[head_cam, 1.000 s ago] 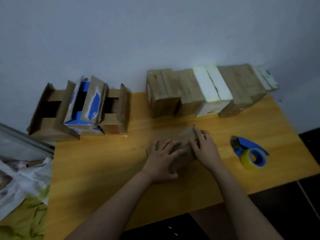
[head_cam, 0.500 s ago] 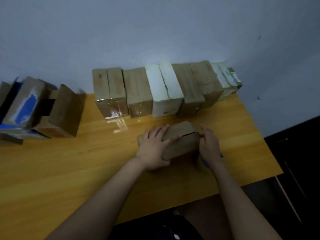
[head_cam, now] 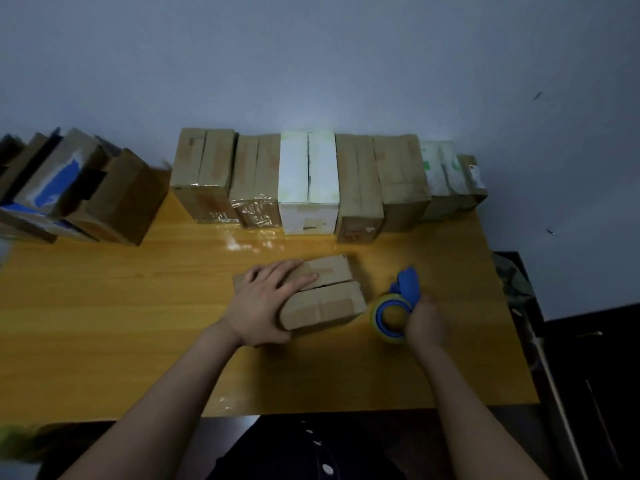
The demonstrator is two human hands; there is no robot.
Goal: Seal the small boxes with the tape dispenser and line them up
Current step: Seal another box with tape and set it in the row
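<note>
L hand (head_cam: 265, 306) flat, fingers spread, pressing on brown cardboard box (head_cam: 329, 296) mid-desk (head_cam: 104, 323). R hand (head_cam: 425, 322) wraps blue dispenser (head_cam: 398, 303), yellowish roll, just right of box; fingertips hidden. Taped row (head_cam: 294, 181) along wall. Open boxes (head_cam: 79, 192) far left, blurred, cut off.

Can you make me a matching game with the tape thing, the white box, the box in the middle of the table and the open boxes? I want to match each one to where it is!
Things:
1 tape dispenser
2 white box
3 front brown box
4 open boxes

Places:
A under the left hand
B in the row by the wall
C held by the right hand
D at the table's left end

Pairs: 1-C, 2-B, 3-A, 4-D
</note>
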